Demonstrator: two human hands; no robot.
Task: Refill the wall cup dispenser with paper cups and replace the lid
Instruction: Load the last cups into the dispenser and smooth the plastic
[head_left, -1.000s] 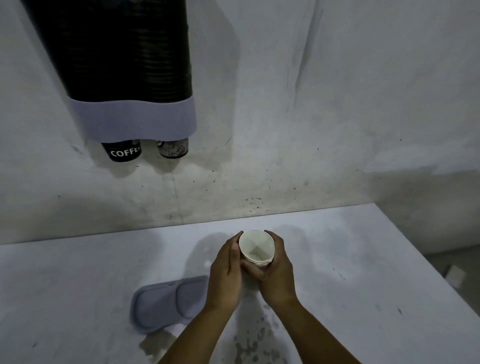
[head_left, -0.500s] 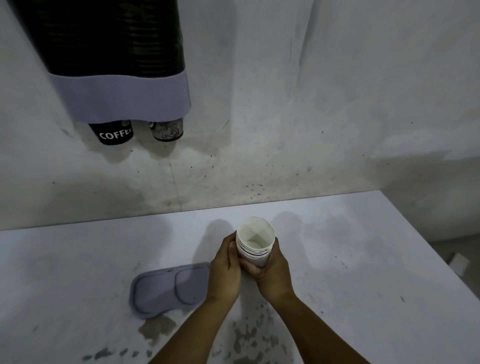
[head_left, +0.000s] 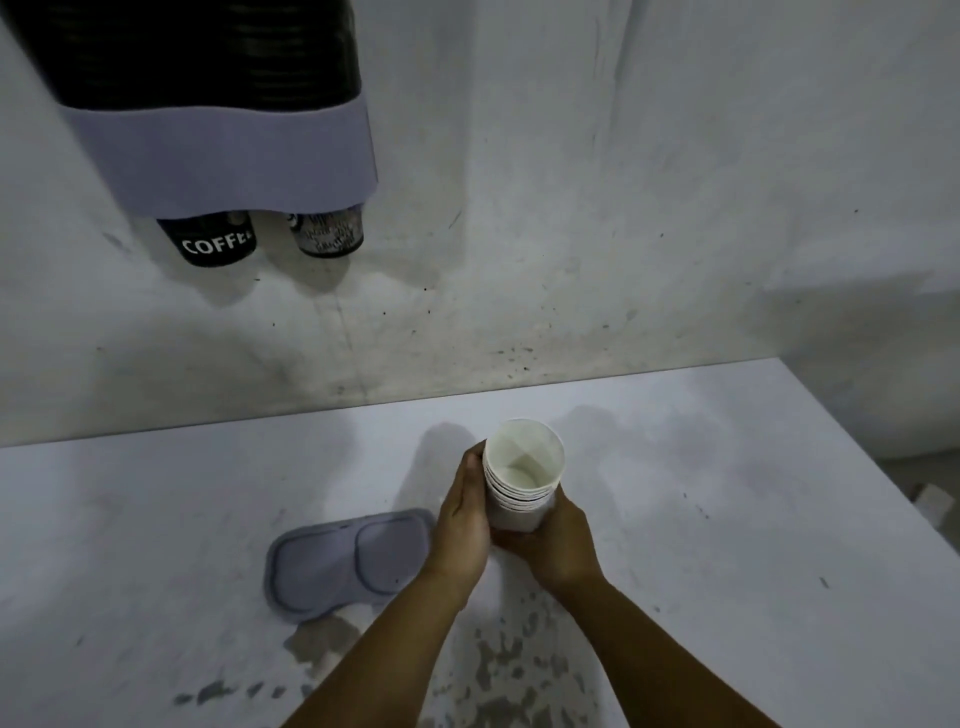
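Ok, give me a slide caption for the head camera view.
Both hands hold a stack of paper cups above the table, dispenser lid lying alongside.

1. Two bare forearms rise from the lower edge of the view, with no sleeve reaching either one
2. The left hand (head_left: 464, 525) is bare, showing its back, knuckles and thumb, with no glove
3. The right hand (head_left: 558, 545) is likewise bare and ungloved
4. Both wrists are plain, with no watch or band
5. The fingers carry no rings where they show
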